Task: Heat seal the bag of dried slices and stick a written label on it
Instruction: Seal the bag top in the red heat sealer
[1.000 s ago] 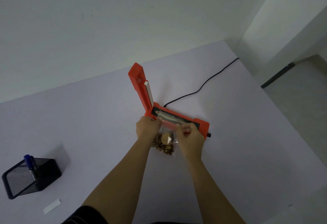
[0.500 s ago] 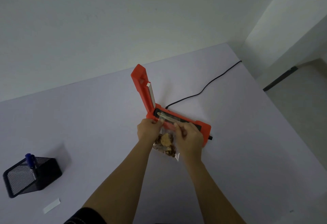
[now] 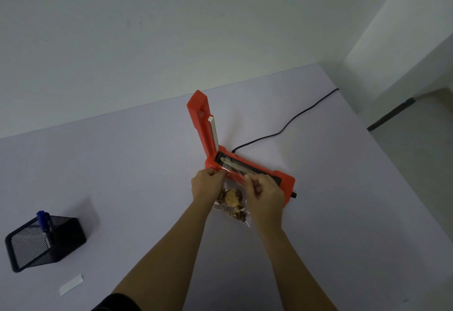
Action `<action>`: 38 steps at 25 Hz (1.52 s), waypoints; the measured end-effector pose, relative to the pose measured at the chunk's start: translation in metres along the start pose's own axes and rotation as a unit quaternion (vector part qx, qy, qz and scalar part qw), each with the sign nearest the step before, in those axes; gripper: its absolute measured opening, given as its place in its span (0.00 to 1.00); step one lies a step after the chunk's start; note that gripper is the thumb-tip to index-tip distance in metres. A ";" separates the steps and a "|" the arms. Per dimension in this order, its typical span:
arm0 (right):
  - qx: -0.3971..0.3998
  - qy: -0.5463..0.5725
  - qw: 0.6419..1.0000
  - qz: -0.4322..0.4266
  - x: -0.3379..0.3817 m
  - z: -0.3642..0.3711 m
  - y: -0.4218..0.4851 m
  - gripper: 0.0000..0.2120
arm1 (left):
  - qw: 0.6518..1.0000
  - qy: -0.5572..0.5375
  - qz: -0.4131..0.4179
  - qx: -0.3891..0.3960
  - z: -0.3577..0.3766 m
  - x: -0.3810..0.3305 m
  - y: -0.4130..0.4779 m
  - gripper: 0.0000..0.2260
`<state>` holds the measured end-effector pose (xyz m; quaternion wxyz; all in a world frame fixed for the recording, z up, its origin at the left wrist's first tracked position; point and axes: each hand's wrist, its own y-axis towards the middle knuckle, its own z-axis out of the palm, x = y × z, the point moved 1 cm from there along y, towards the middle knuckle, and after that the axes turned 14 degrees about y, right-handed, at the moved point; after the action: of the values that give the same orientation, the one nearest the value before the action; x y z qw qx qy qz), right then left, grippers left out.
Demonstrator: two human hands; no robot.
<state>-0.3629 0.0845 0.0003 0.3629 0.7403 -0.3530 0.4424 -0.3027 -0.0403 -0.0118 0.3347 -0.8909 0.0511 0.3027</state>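
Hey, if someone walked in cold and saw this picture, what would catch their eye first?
The bright orange heat sealer mid-table, its lid raised upright. Just in front, the left hand and right hand hold a clear bag of dried slices with its mouth laid across the sealing strip. Far left sits a black mesh pen holder.

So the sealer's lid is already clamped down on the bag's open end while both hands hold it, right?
Not quite. In the head view the orange sealer's lid stands raised, not clamped. The rest holds: the left hand and right hand hold the bag, its open end across the sealing strip.
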 end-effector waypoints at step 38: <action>0.047 -0.013 0.991 -0.127 -0.008 0.000 -0.008 0.18 | 0.997 -0.035 0.030 -0.066 0.006 0.003 -0.007 0.14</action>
<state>-0.3594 0.0899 -0.0087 0.3766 0.8010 -0.2399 0.3988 -0.3015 -0.0309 -0.0136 0.2672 -0.8980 0.0459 0.3465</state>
